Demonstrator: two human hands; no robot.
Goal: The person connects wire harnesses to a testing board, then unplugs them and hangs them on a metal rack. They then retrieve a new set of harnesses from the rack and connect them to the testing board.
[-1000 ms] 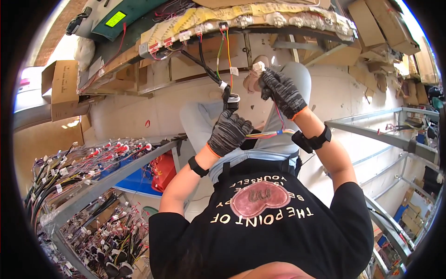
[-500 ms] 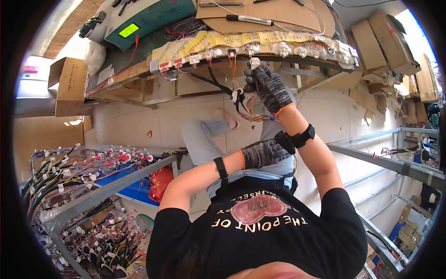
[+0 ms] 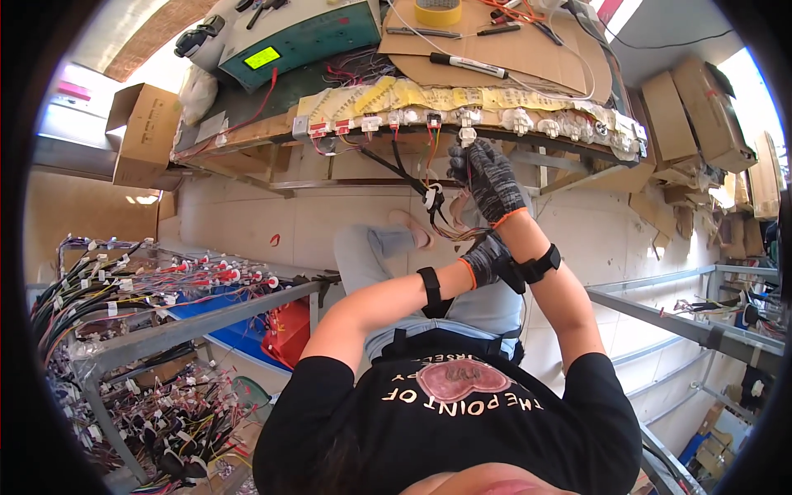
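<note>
A wire harness [image 3: 450, 221] hangs from the front edge of the bench, with several of its plugs seated in a row of sockets on a yellow-labelled strip [image 3: 396, 95]. My gloved right hand [image 3: 495, 180] is closed at that edge, its fingertips pinching a white connector [image 3: 468, 137] against a socket. Lower down, my gloved left hand [image 3: 488, 261] is near the coloured wires, below my right wrist. Its fingers are largely hidden behind my right forearm, so their grip does not show. A white ring-shaped part [image 3: 431, 196] sits on the harness.
A teal instrument with a lit display [image 3: 262, 57] stands at the back left of the bench. A marker [image 3: 469, 65] and a yellow tape roll [image 3: 438, 11] lie on cardboard. Metal racks flank me; the left one [image 3: 198, 318] carries many harnesses. Cardboard boxes [image 3: 714, 115] stand at right.
My left hand has moved up and right toward the wires, passing behind my right forearm. My right hand stays at the connector by the strip. The whole view has shifted slightly.
</note>
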